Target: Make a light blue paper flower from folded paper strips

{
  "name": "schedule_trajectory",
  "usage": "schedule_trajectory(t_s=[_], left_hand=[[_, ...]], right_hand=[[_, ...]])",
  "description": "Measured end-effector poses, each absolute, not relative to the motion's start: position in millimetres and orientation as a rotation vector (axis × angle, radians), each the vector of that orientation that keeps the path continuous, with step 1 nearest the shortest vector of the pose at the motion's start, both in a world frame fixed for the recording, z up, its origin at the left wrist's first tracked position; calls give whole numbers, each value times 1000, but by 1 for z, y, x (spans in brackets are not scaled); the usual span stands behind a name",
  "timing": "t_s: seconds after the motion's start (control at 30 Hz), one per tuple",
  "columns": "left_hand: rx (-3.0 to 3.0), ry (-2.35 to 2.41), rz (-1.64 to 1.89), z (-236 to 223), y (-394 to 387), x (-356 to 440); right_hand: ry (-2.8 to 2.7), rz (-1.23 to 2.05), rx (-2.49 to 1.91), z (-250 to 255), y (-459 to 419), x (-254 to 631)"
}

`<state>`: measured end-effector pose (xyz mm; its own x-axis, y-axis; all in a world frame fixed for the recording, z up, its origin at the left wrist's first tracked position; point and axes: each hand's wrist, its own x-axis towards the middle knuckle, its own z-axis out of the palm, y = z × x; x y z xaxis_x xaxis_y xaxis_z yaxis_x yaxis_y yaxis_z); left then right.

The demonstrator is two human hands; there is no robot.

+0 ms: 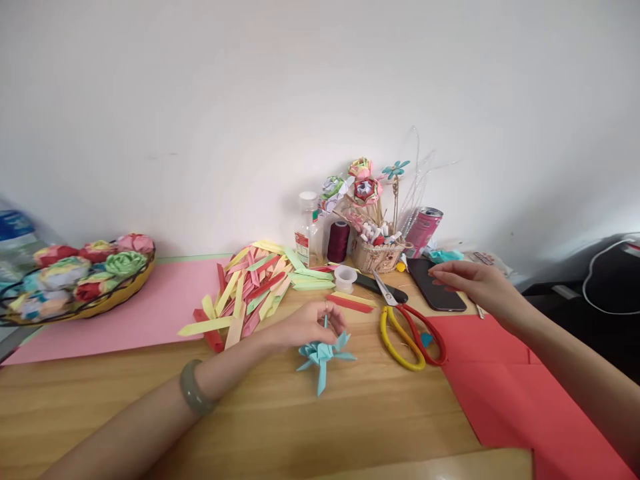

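Observation:
My left hand (314, 325), with a bangle on its wrist, curls its fingers onto a light-blue folded paper flower (320, 355) low over the wooden table. Pointed petals spread out below the fingers, and the fingertips partly cover its top. Over the black phone (434, 285), my right hand (463, 279) has its thumb and fingers brought together. Whatever they pinch, if anything, is too small to make out. Between the hands lie scissors (403, 333) with one yellow and one red handle, blades partly open and pointing to the wall.
Folded paper strips (260, 283) are heaped at centre left. A basket of paper flowers (117, 300) stands on pink paper (175, 293). Along the wall are a glass bottle (309, 230), a maroon thread spool (339, 241), a woven basket (375, 259) and a can (425, 230). Red paper (500, 380) covers the right.

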<state>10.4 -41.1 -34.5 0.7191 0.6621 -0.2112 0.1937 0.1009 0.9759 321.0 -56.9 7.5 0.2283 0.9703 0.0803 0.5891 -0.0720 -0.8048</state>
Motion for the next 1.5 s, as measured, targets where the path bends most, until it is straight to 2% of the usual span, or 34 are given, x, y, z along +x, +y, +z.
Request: schedule_trajectory(t_s=[0.23, 0.43, 0.67, 0.9, 1.03, 1.17, 1.5], left_hand=[[2020, 577, 69, -22, -23, 18], [2103, 603, 310, -28, -17, 15], [2217, 907, 445, -34, -12, 5], [2419, 1249, 609, -39, 4, -2], [2600, 1475, 418, -45, 10, -8], [2628, 1487, 162, -45, 12, -11], [2564, 1500, 61, -20, 15, -25]], right_hand=[[-1371, 493, -1869, 17, -46, 357], [-1464, 307, -1936, 9, -35, 373], [-2035, 183, -1706, -12, -28, 307], [-2349, 50, -1496, -22, -19, 236], [-2421, 63, -1438, -22, -14, 224], [-2358, 73, -1388, -19, -16, 236], [-1683, 346, -1439, 24, -35, 283]])
